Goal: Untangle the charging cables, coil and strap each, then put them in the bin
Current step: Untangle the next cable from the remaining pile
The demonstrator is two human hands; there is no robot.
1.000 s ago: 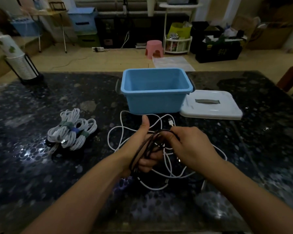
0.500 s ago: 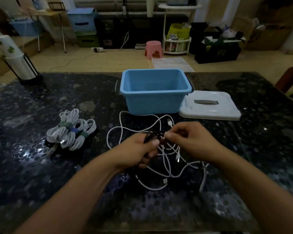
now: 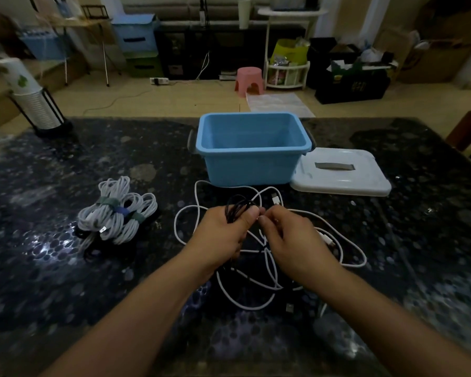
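Since 0.5 s ago both hands have drawn closer together, the black coil now standing above the left thumb. Speckled dark stone bench (image 3: 65, 281). Smooth blue bin (image 3: 252, 159) at 12 o'clock of the hands. Strapped white bundles (image 3: 117, 213) at 9 o'clock. Loose white cables (image 3: 267, 268) under both wrists. Left hand (image 3: 222, 235) grip curled round black cable (image 3: 237, 209); right hand (image 3: 291, 240) grip pinches a strand, knuckles up.

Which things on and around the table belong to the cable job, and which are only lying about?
For the job:
- black cable, held in the left hand
- loose white cables, near the right hand
- strapped white coils
- blue bin
- white lid

Lying about:
- cup stack
- pink stool
- black crate
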